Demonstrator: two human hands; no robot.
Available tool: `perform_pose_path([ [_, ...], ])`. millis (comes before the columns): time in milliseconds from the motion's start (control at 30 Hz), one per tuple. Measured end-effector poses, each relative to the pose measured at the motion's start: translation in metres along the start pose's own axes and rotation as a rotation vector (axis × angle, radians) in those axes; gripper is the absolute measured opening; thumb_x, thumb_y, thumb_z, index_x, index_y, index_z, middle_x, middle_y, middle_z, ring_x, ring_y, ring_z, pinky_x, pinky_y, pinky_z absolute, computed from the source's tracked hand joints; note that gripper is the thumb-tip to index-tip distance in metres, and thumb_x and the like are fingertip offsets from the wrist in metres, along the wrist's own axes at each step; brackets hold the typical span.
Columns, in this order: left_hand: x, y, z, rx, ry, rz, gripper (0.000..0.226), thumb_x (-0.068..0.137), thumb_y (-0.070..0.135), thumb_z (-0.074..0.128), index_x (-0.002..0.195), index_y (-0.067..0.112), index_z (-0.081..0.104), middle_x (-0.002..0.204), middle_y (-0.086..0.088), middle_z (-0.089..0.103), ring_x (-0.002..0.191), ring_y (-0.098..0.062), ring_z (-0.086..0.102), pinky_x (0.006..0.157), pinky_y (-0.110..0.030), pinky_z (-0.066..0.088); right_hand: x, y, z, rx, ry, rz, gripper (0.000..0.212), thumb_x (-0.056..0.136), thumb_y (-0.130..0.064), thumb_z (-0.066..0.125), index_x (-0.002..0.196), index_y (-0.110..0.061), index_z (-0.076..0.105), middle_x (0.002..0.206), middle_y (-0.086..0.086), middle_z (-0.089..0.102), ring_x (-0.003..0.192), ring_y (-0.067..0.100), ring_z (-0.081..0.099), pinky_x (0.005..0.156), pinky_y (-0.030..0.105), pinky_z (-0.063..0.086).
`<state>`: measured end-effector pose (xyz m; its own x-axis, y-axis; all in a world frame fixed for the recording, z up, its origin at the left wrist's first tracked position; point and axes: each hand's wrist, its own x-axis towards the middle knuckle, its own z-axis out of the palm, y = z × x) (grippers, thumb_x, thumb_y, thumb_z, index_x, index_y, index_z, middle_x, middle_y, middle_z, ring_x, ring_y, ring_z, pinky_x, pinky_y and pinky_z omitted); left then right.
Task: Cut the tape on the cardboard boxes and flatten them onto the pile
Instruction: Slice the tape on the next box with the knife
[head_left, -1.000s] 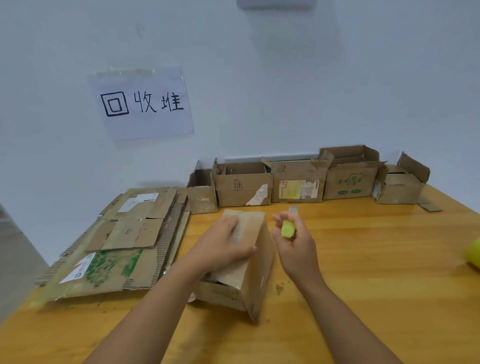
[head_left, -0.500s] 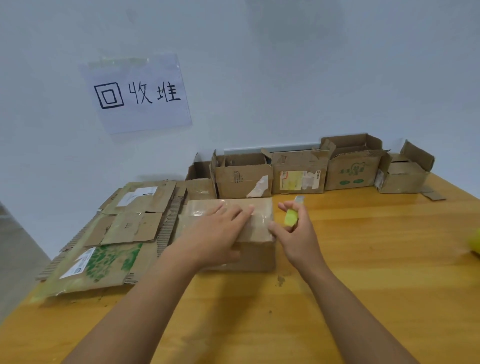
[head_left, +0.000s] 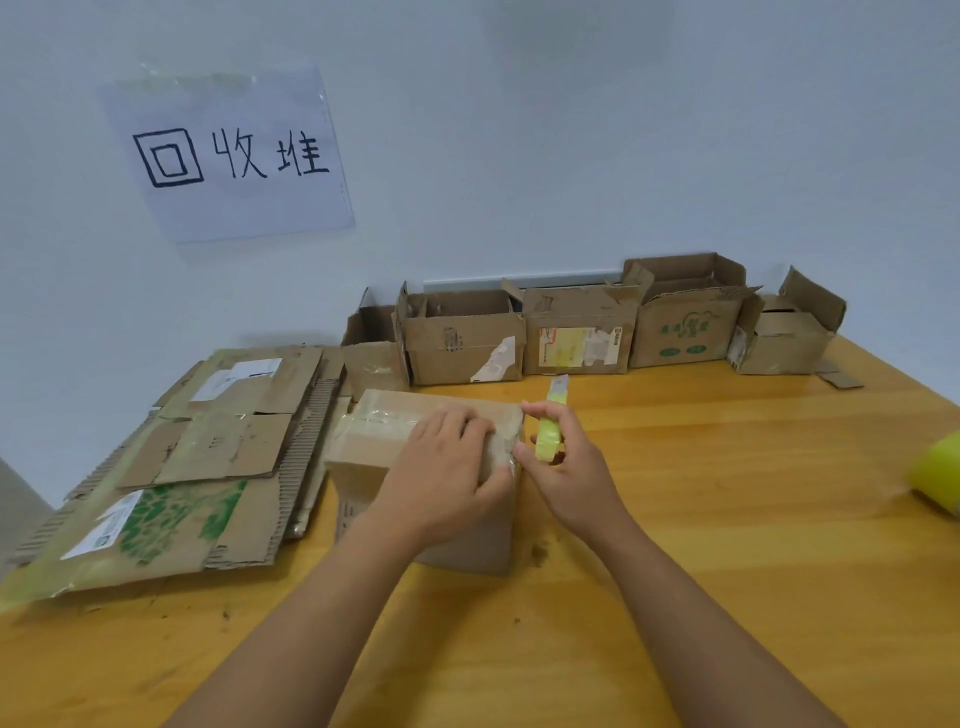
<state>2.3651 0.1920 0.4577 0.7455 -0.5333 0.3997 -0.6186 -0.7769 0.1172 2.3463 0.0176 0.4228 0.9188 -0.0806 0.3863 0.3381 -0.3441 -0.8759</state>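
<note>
**Taped Box Held, Cutter Raised**

While the left hand (head_left: 447, 467) presses flat on the taped cardboard box (head_left: 395, 457), the right hand (head_left: 566, 462) grips a yellow-green utility cutter (head_left: 550, 431) beside the box's right edge. The cutter's long axis runs away from the person, blade end toward the wall. The box sits on the wooden table (head_left: 727, 519), just right of the flattened cardboard pile (head_left: 197, 457).

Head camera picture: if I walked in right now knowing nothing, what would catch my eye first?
Probably the two bare hands at the centre: the left hand presses on a taped cardboard box, while the right hand grips a yellow-green cutter beside the box's right edge. Next, the pile of flattened cardboard on the left, under a handwritten paper sign on the wall, and a row of open boxes along the table's far side.
</note>
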Motion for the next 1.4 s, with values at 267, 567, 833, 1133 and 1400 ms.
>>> perform_pose_path([
  [267, 0.001, -0.004, 0.002, -0.083, -0.177, 0.072, 0.073, 0.084, 0.072, 0.043, 0.142, 0.029, 0.036, 0.139, 0.011, 0.029, 0.126, -0.007, 0.027, 0.105, -0.023, 0.023, -0.005, -0.005, -0.015, 0.183, 0.256, -0.056, 0.009, 0.09, -0.045, 0.061, 0.096, -0.038, 0.064, 0.084, -0.011, 0.069, 0.082, 0.006, 0.065, 0.076, 0.016, 0.048],
  [567, 0.002, -0.004, -0.003, -0.059, -0.125, 0.048, 0.076, 0.079, 0.062, 0.067, 0.14, 0.026, 0.039, 0.143, 0.012, 0.038, 0.131, -0.008, 0.029, 0.105, -0.017, 0.016, -0.025, 0.002, -0.009, 0.438, 0.146, 0.01, 0.014, 0.092, -0.027, 0.057, 0.104, -0.029, 0.065, 0.069, 0.004, 0.064, 0.066, 0.015, 0.06, 0.063, 0.022, 0.049],
  [833, -0.003, 0.0, -0.004, -0.066, -0.051, 0.031, 0.075, 0.08, 0.062, 0.064, 0.139, 0.024, 0.04, 0.148, 0.009, 0.036, 0.134, -0.006, 0.024, 0.106, -0.013, 0.007, -0.031, 0.002, -0.01, 0.329, 0.141, -0.069, 0.019, 0.094, -0.03, 0.059, 0.107, -0.043, 0.063, 0.083, 0.006, 0.073, 0.079, 0.017, 0.07, 0.072, 0.023, 0.054],
  [1133, -0.004, -0.002, -0.009, -0.065, -0.048, 0.049, 0.074, 0.082, 0.062, 0.064, 0.14, 0.022, 0.041, 0.148, 0.007, 0.038, 0.138, -0.01, 0.026, 0.115, -0.025, 0.013, -0.034, 0.004, -0.011, 0.218, 0.105, -0.099, 0.017, 0.093, -0.045, 0.054, 0.109, -0.047, 0.06, 0.087, -0.004, 0.075, 0.085, 0.018, 0.071, 0.078, 0.039, 0.056],
  [1400, 0.002, -0.003, -0.011, -0.089, -0.083, 0.035, 0.066, 0.081, 0.059, 0.067, 0.131, 0.025, 0.042, 0.14, 0.006, 0.047, 0.125, -0.012, 0.041, 0.103, -0.027, 0.032, -0.027, 0.006, -0.01, 0.14, 0.086, -0.128, 0.019, 0.097, -0.027, 0.055, 0.109, -0.041, 0.059, 0.085, -0.011, 0.075, 0.085, 0.011, 0.07, 0.079, 0.021, 0.05],
])
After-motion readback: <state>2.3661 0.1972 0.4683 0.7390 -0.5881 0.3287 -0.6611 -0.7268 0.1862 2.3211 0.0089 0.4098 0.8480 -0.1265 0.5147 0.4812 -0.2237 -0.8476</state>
